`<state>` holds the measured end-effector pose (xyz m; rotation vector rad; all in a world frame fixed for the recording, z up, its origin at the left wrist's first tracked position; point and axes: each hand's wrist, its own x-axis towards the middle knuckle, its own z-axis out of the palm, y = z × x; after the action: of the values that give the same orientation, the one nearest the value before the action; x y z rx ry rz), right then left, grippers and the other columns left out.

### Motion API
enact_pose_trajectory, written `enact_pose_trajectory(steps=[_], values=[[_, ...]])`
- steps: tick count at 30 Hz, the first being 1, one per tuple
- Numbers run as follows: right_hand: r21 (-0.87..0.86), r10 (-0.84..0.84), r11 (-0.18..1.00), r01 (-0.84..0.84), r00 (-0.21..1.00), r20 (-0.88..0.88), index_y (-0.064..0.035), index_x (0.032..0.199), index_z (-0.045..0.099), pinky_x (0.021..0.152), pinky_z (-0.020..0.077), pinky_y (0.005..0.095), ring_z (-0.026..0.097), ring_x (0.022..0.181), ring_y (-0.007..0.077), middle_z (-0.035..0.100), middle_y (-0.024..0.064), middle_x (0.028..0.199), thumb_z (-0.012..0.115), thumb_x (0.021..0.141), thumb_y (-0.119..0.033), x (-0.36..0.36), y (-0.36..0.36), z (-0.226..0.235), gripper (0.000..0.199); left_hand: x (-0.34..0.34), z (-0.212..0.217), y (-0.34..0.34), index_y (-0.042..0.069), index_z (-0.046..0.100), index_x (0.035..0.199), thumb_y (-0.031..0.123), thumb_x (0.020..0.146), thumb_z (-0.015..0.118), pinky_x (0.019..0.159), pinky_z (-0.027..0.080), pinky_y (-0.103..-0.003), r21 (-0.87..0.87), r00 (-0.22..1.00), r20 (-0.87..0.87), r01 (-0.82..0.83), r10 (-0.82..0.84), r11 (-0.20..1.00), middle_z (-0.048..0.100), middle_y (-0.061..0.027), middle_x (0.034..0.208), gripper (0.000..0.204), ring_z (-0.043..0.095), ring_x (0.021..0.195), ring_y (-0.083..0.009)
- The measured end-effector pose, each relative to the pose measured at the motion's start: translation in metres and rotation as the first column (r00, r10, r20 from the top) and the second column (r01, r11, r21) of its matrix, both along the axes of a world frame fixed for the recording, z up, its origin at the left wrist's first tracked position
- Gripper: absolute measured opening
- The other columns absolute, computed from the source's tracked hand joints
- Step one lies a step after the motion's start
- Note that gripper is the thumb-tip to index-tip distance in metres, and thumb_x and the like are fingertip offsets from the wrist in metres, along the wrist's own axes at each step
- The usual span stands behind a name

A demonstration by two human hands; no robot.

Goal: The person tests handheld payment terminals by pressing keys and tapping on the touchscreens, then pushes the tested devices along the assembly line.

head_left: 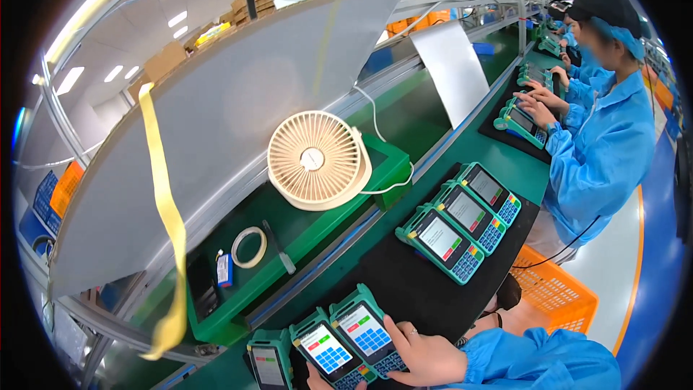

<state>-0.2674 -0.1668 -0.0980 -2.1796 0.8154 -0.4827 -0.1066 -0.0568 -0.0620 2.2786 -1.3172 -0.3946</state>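
Observation:
Three green-cased card payment terminals stand side by side at the bottom. The left terminal [268, 367] shows a pale screen; the middle terminal [325, 350] and the right terminal [366, 330] show blue tiles under a red and a green button. My right hand [429, 356] lies at the right terminal's side, one finger stretched along its screen edge and the thumb by its keypad, fingers apart. Only parts of my left hand [315, 378] show, at the middle terminal's lower end; the rest is cut off by the picture's edge.
Three more terminals [442, 238] lie on the black mat [404, 282]. A cream fan [314, 160], tape roll [249, 247] and small blue box [224, 270] sit on a green ledge. A yellow strip [164, 195] hangs left. Co-workers sit right, beyond an orange basket [556, 292].

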Motion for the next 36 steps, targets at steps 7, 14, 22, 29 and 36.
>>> enact_pose_trajectory(steps=[7, 14, 22, 29, 36], values=[[-0.105, -0.074, 0.992, 0.072, 0.997, -0.018, 0.0059, 0.138, 0.022, 0.058, 0.0529, 0.0386, 0.062, 0.079, 0.0359, 0.046, 0.0223, 0.115, 0.072, 0.07, -0.031, 0.005, -0.007, 0.004, 0.092, 0.017, -0.004, 0.007, -0.004, 0.03, 0.136, 0.013, 0.068, 0.073, 0.076, 0.044, -0.039, 0.044, 0.955, 0.282, 0.088, -0.097, 0.995, 0.051, -0.0205, 0.117, 0.083, 0.055, 0.091, -0.031], [-0.138, -0.221, 0.963, 0.231, 0.972, 0.082, 0.0024, 0.138, 0.027, 0.072, 0.051, 0.039, 0.056, 0.095, 0.0397, 0.045, 0.0247, 0.12, 0.073, 0.073, -0.017, 0.011, 0.002, 0.009, 0.081, 0.065, -0.015, 0.037, -0.004, 0.013, 0.141, 0.021, 0.059, 0.08, 0.104, 0.023, -0.046, -0.144, 0.8, 0.472, -0.344, 0.37, 0.928, 0.033, -0.0282, 0.136, 0.109, 0.032, 0.124, -0.0421], [-0.563, 0.218, 0.825, -0.051, 0.948, 0.233, -0.0157, 0.114, 0.061, 0.079, 0.0422, 0.0336, 0.055, 0.1, 0.0242, 0.056, 0.009, 0.117, 0.071, 0.071, -0.021, 0.058, 0.039, -0.012, 0.045, 0.042, -0.009, 0.05, -0.002, 0.033, 0.135, 0.019, 0.063, 0.075, 0.084, 0.037, -0.037, 0.012, 0.932, 0.14, -0.338, 0.333, 0.941, 0.053, -0.0124, 0.097, 0.086, 0.051, 0.094, -0.0274], [-0.632, 0.172, 0.769, -0.097, 0.983, 0.058, -0.0161, 0.115, 0.061, 0.085, 0.039, 0.0346, 0.046, 0.114, 0.0201, 0.053, 0.0055, 0.123, 0.068, 0.076, -0.035, 0.081, 0.039, -0.024, 0.044, 0.052, -0.018, 0.046, 0.005, 0.055, 0.122, 0.011, 0.081, 0.061, 0.087, 0.034, -0.037, -0.074, 0.949, 0.029, -0.311, 0.314, 0.948, 0.063, -0.0096, 0.097, 0.042, 0.052, 0.095, -0.0245], [-0.646, 0.198, 0.746, -0.163, 0.98, -0.018, -0.0162, 0.111, 0.065, 0.09, 0.0321, 0.0358, 0.044, 0.117, 0.0198, 0.054, 0.0007, 0.126, 0.062, 0.079, -0.043, 0.081, 0.038, -0.025, 0.042, 0.058, -0.013, 0.042, 0.005, 0.055, 0.123, 0.009, 0.075, 0.066, 0.091, 0.032, -0.037, -0.041, 0.952, 0.037, -0.303, 0.305, 0.952, 0.063, -0.0083, 0.095, 0.049, 0.051, 0.098, -0.0241]])
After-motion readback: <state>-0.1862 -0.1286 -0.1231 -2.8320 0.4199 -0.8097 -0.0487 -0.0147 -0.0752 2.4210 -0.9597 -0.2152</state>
